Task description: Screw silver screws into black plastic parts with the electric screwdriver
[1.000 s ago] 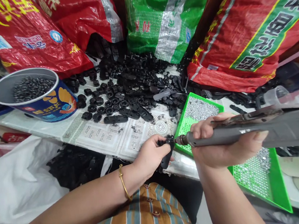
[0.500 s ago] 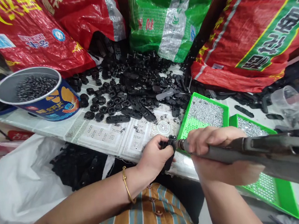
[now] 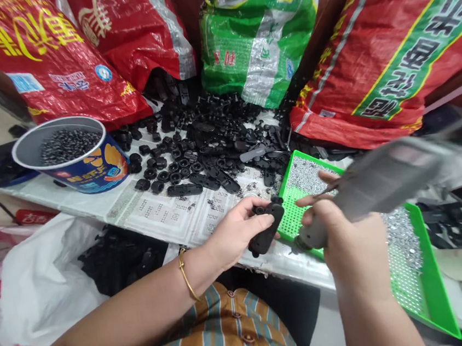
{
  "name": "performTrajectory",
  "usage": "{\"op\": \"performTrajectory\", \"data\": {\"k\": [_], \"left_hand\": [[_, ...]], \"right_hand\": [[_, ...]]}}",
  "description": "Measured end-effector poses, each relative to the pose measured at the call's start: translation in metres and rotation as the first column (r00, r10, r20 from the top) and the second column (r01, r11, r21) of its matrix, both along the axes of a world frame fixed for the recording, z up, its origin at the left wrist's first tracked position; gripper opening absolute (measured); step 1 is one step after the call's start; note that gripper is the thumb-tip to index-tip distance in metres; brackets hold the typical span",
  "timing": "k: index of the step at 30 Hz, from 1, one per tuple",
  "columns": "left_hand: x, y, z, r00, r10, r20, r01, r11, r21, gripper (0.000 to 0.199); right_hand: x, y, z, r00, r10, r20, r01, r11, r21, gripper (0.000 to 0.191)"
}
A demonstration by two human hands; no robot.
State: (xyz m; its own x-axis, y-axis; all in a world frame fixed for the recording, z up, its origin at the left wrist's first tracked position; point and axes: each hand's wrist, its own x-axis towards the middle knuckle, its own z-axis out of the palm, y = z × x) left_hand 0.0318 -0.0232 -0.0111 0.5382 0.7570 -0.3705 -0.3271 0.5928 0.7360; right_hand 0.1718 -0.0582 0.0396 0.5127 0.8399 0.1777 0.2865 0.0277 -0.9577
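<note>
My left hand (image 3: 240, 228) is closed around an oblong black plastic part (image 3: 266, 230) with a small round piece at its upper end, held just over the table's front edge. In my right hand (image 3: 351, 237) is a grey electric screwdriver (image 3: 388, 175), tilted and smeared by motion. My fingers wrap its body, and some reach over the near green tray (image 3: 291, 213). Small silvery screws (image 3: 305, 173) fill the back of that tray. The screwdriver is apart from the black part.
Heaped black plastic parts (image 3: 212, 147) cover the middle of the table. A blue tub (image 3: 102, 170) of small dark pieces stands left. Red bags (image 3: 353, 83) and a green bag (image 3: 260, 54) line the back. Another green tray (image 3: 436, 283) lies right; a white sack (image 3: 33, 293) hangs left below.
The screwdriver has come away from the black part, and my right hand has swung it up and tilted it. My left hand now shows the black part's broad face. The view has shifted slightly.
</note>
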Motion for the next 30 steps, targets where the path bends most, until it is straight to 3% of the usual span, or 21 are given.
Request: {"op": "performTrajectory", "data": {"k": [3, 7, 9, 12, 14, 20, 22, 26, 30], "left_hand": [[0.001, 0.002, 0.013, 0.991, -0.039, 0.128, 0.035, 0.999, 0.027, 0.039], [0.001, 0.002, 0.020, 0.992, -0.012, 0.124, 0.006, 0.999, 0.048, 0.053], [-0.001, -0.001, 0.019, 0.997, -0.013, 0.080, 0.008, 0.998, 0.062, 0.052], [-0.004, -0.009, 0.015, 0.990, -0.140, 0.026, 0.139, 0.989, 0.058, 0.036], [-0.005, -0.014, 0.014, 0.982, -0.186, -0.013, 0.186, 0.980, 0.069, 0.024], [-0.004, -0.020, 0.016, 0.983, -0.115, -0.145, 0.146, 0.962, 0.232, 0.011], [-0.005, -0.018, 0.012, 0.985, -0.060, -0.161, 0.099, 0.964, 0.247, 0.010], [-0.005, -0.018, 0.001, 0.993, 0.014, -0.120, -0.004, 0.997, 0.083, 0.014], [-0.002, -0.020, -0.004, 0.995, 0.013, -0.098, -0.019, 0.998, -0.062, 0.015]], "right_hand": [[0.005, 0.003, -0.004, 0.987, 0.055, 0.154, -0.028, 0.984, -0.174, 0.023], [0.009, 0.004, -0.002, 0.995, 0.095, 0.025, -0.086, 0.965, -0.248, 0.036], [0.012, 0.004, -0.002, 0.999, 0.038, 0.012, -0.035, 0.983, -0.181, 0.033], [0.014, 0.004, -0.006, 0.994, -0.102, -0.031, 0.102, 0.995, 0.001, 0.025], [0.013, 0.005, -0.008, 0.986, -0.140, -0.090, 0.145, 0.988, 0.052, 0.026], [0.012, 0.001, -0.008, 0.989, -0.144, -0.038, 0.146, 0.988, 0.048, 0.021], [0.017, -0.001, -0.004, 0.979, -0.184, -0.091, 0.193, 0.975, 0.108, 0.021], [0.037, -0.002, -0.001, 0.932, -0.250, -0.263, 0.338, 0.860, 0.383, 0.027], [0.059, 0.002, -0.017, 0.952, -0.218, -0.214, 0.298, 0.820, 0.489, 0.040]]}}
